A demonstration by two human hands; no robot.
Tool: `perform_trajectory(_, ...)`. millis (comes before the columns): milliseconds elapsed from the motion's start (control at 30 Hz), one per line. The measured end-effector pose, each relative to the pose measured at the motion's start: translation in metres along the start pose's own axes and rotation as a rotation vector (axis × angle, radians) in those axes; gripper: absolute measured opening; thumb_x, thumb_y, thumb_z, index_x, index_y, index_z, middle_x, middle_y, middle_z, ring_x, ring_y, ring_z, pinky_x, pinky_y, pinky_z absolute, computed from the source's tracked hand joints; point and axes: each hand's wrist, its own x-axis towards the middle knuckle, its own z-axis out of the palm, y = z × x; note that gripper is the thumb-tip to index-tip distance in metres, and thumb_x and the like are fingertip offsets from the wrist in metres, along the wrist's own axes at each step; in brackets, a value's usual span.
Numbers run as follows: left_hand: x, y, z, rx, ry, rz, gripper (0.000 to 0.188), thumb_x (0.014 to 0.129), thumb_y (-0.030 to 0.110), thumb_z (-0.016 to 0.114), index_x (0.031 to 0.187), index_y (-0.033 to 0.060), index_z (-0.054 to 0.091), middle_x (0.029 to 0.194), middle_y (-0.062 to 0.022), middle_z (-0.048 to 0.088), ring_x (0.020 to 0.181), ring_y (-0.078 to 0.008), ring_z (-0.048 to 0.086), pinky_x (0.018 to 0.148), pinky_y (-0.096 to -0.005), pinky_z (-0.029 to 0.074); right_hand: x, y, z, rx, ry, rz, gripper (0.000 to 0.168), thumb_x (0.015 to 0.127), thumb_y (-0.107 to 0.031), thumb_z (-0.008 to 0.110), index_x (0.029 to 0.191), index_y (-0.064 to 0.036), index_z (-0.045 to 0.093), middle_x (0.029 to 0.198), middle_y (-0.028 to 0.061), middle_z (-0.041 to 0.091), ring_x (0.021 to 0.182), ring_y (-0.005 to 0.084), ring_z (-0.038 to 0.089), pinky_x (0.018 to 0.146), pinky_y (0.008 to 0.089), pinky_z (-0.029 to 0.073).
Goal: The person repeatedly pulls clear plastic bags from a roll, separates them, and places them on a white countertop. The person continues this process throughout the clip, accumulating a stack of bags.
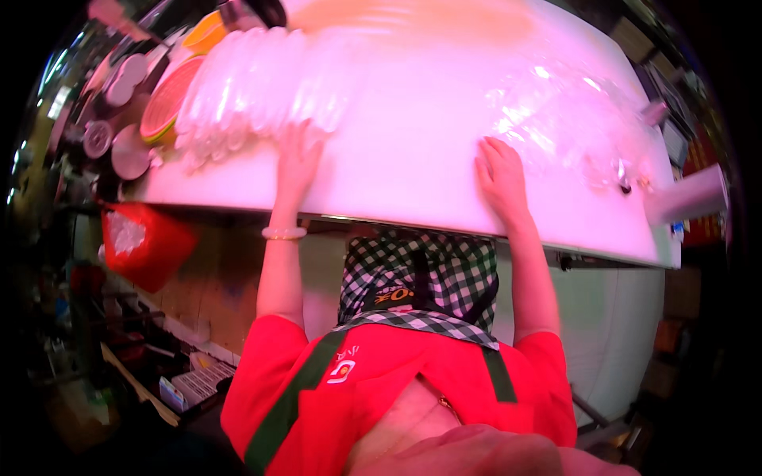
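Observation:
On the white tabletop point(405, 149) before me, a row of clear, rounded plastic tubes point(256, 83) lies side by side at the left. They could be air-filled packaging, but glare hides the detail. My left hand point(299, 156) reaches to the near end of this row, fingers extended and touching or just over it. A loose, shiny heap of clear plastic film or bags point(559, 119) spreads across the right side. By the heap's near left edge rests my right hand point(500, 172), fingers slightly bent and thumb apart. Neither hand visibly grips anything.
Left of the tubes stand a pink-red basket point(172, 98) and a yellow container point(205, 33). A red bag point(149, 244) holding clear plastic hangs below the table's left front edge. At the right end is a pale roll or cylinder point(687, 193).

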Motion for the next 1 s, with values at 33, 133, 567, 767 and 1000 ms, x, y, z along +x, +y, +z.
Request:
perform_trajectory(33,-0.009,0.009,0.002,0.032,0.070,0.026,0.041,0.083,0.019,0.053,0.123,0.0109,0.046,0.129,-0.0155,0.039,0.118,-0.0263,0.039,0.095,-0.0349,0.035,-0.001,0.000,-0.001,0.004,0.011,0.009,0.030,0.079,-0.016,0.054,0.104,0.000,0.056,0.111,0.0150,0.053,0.107,0.0296,0.047,0.095,0.0383,0.032)
perform_trajectory(133,-0.028,0.028,0.001,-0.127,0.187,-0.057,0.040,0.083,0.016,0.053,0.122,0.0075,0.045,0.131,-0.0133,0.037,0.118,-0.0255,0.039,0.095,-0.0357,0.034,-0.001,0.000,-0.003,0.045,0.054,0.028,0.029,0.079,-0.016,0.055,0.103,0.000,0.057,0.108,0.0147,0.055,0.104,0.0301,0.049,0.092,0.0373,0.036)
perform_trajectory(567,-0.110,0.124,0.036,-1.122,-0.841,-0.514,0.037,0.093,0.025,0.042,0.116,-0.0025,0.047,0.103,-0.0082,0.056,0.092,-0.0114,0.053,0.078,-0.0237,0.044,-0.080,-0.087,-0.051,0.960,-0.263,0.049,0.026,0.075,-0.002,0.052,0.100,0.003,0.060,0.105,0.0153,0.058,0.105,0.0257,0.052,0.092,0.0350,0.037)
perform_trajectory(767,-0.129,0.119,0.056,-1.150,-0.855,-0.536,0.024,0.091,0.020,0.044,0.102,0.0009,0.054,0.092,-0.0085,0.060,0.082,-0.0120,0.057,0.075,-0.0252,0.045,-0.128,-0.085,-0.027,1.324,-0.356,0.459,0.011,0.085,-0.007,0.051,0.087,0.001,0.057,0.086,0.0066,0.058,0.080,0.0120,0.055,0.073,0.0248,0.044)
perform_trajectory(1000,-0.141,0.114,0.045,-1.163,-0.983,-0.601,0.037,0.093,0.027,0.036,0.103,-0.0054,0.051,0.088,-0.0133,0.060,0.082,-0.0186,0.058,0.078,-0.0302,0.046,-0.123,-0.079,-0.008,1.576,-0.292,0.869,0.022,0.090,-0.020,0.048,0.094,0.000,0.057,0.079,0.0037,0.058,0.071,0.0087,0.055,0.064,0.0225,0.046)
